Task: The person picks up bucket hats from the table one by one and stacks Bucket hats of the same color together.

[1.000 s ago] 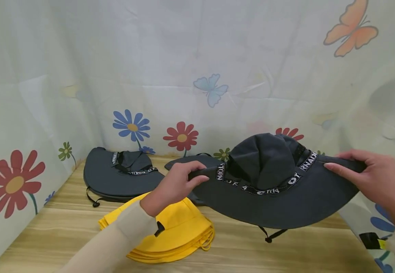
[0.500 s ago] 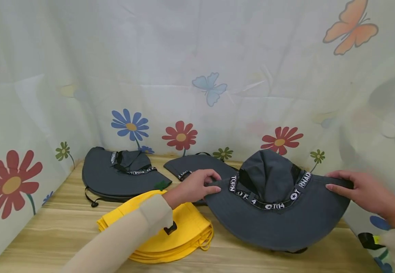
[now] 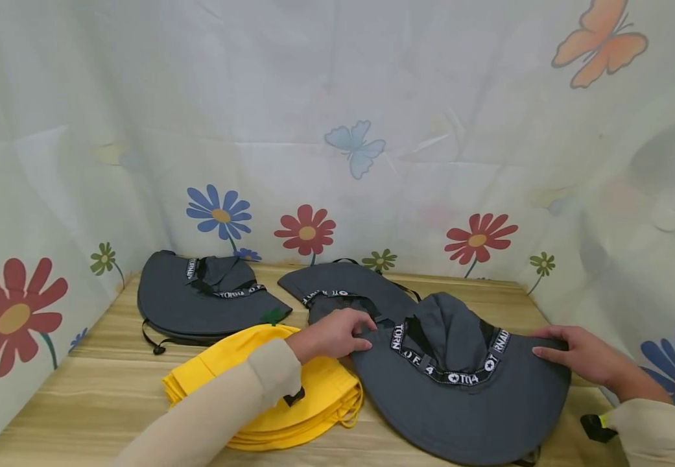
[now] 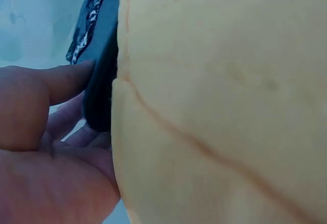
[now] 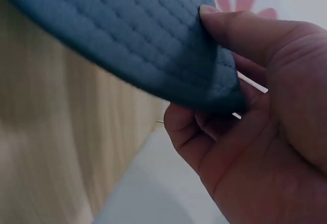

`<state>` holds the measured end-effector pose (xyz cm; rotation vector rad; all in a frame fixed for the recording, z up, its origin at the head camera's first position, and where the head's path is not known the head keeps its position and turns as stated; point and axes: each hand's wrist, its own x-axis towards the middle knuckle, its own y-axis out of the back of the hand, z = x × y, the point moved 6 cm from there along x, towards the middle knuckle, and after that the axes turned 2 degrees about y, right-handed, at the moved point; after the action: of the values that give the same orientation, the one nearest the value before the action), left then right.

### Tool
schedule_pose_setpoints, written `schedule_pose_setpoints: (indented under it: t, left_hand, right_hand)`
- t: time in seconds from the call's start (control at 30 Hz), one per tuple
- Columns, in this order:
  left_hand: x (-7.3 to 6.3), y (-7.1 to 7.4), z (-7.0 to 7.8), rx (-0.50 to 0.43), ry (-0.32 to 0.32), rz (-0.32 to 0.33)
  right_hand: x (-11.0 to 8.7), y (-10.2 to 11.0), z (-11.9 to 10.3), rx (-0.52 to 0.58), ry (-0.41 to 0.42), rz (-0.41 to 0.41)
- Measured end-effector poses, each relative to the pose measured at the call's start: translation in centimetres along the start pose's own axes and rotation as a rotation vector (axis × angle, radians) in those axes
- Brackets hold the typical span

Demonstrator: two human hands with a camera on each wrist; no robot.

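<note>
A dark grey wide-brimmed sun hat (image 3: 460, 415) with a black lettered band is held between both hands at the front right, its brim low over the table. My left hand (image 3: 337, 334) pinches the brim's left end, thumb on top. The right hand (image 3: 585, 360) grips the opposite end; in the right wrist view its thumb lies on the stitched brim (image 5: 148, 35) and the fingers curl beneath. Beside the left hand lies a stack of folded yellow hats (image 3: 290, 415), filling much of the left wrist view. Part of the stack is hidden by the left forearm.
A folded dark grey hat (image 3: 197, 305) with a cord lies at the back left. Another grey hat (image 3: 349, 279) lies at the back middle, partly behind the held one. A flower-printed white curtain (image 3: 290, 97) encloses the wooden table (image 3: 98, 402) at the back and sides.
Both hands have lowered the grey hat toward the table and the front, and its brim now faces more upward. The hat at the back middle shows more. The yellow stack stays put.
</note>
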<state>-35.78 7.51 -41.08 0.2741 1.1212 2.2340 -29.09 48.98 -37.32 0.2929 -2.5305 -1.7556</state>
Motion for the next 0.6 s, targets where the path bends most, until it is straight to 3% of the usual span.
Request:
schedule_pose_setpoints:
  t: [0.17, 0.33, 0.6]
  left_hand:
    - [0.0, -0.9, 0.0, 0.129, 0.004, -0.021]
    - [-0.4, -1.3, 0.6, 0.277, -0.008, -0.033]
    - [-0.7, -1.7, 1.2, 0.392, 0.01, -0.056]
  right_hand:
    - [0.8, -1.7, 0.3, -0.061, 0.036, -0.02]
    - [1.3, -3.8, 1.2, -0.039, 0.018, -0.087]
    - [1.3, -5.4, 1.3, -0.031, -0.011, -0.097]
